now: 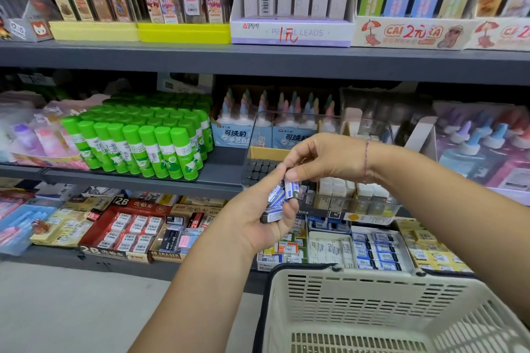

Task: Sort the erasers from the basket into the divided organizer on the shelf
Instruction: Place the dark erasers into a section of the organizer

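On the left of the middle shelf, green glue sticks (137, 146) stand packed right up to the shelf's front edge (143, 178), and a strip of grey shelf lies between them and the clear divided organizer (358, 205). Below that edge, a red box of 2B erasers (126, 226) sits on the lower shelf, with pale floor nearer to us.

Our left hand (258, 215) is raised in front of the organizer's left end, fingers curled round a small bundle of blue-and-white erasers (275, 203). Just right of it, our right hand (324, 157) reaches in from the right, and its thumb and forefinger pinch one upright eraser (292, 189) at the top of that bundle. Both hands hang just in front of the organizer's near wall. Behind them, black blocks fill its left compartment and white ones lie further right.

Nearest to us on the right, the cream basket (372, 295) has its far rim close under the lower shelf.
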Tool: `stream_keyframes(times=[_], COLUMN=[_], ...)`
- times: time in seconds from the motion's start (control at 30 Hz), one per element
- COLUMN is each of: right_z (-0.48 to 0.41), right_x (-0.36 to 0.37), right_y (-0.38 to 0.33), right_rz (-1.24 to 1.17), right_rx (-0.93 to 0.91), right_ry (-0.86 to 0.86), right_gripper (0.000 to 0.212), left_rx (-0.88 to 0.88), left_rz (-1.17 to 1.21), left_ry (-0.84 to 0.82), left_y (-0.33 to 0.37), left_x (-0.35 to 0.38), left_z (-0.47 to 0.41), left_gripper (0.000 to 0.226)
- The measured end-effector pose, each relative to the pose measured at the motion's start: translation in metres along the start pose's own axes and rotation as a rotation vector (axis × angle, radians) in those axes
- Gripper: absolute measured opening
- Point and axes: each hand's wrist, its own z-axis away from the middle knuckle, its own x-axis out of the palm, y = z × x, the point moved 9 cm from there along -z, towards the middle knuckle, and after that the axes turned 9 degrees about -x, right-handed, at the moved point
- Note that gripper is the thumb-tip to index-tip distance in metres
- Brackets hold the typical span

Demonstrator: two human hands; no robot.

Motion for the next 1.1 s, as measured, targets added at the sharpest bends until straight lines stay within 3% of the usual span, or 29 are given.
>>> stream_keyframes(times=[0.17,0.3,0.4,0.5,0.6,1.1], right_z=[-0.001,-0.004,-0.006,-0.013,-0.02,-0.017], right_x=[-0.005,-0.024,-0.032,-0.015,0.003,0.019], right_y=[0.002,0.0,-0.005,-0.008,-0.007,0.005], right_rz=[-0.111,-0.23,0.12,0.521,0.72,0.693], right_rx=[-0.002,-0.033,-0.036,-0.039,-0.057,-0.041], right_ry=[0.088,0.261,0.303,0.197,0.173,0.102], right_gripper=[0.008,0.01,0.01,0.01,0.015,0.017], left_rx=[0.008,0.066,0.109,0.142,0.156,0.115], left_rz=[0.123,0.216,0.299,0.369,0.401,0.351], left_ry=[0.026,0.087,0.139,0.132,0.127,0.078], left_y=[0.007,0.019,0.026,0.032,0.034,0.029], left_x=[-0.01,-0.024,-0.038,-0.044,-0.046,-0.036], left_z=[-0.004,-0.004,-0.002,-0.004,-0.005,-0.004], left_gripper=[0.034,0.035,0.038,0.036,0.031,0.04])
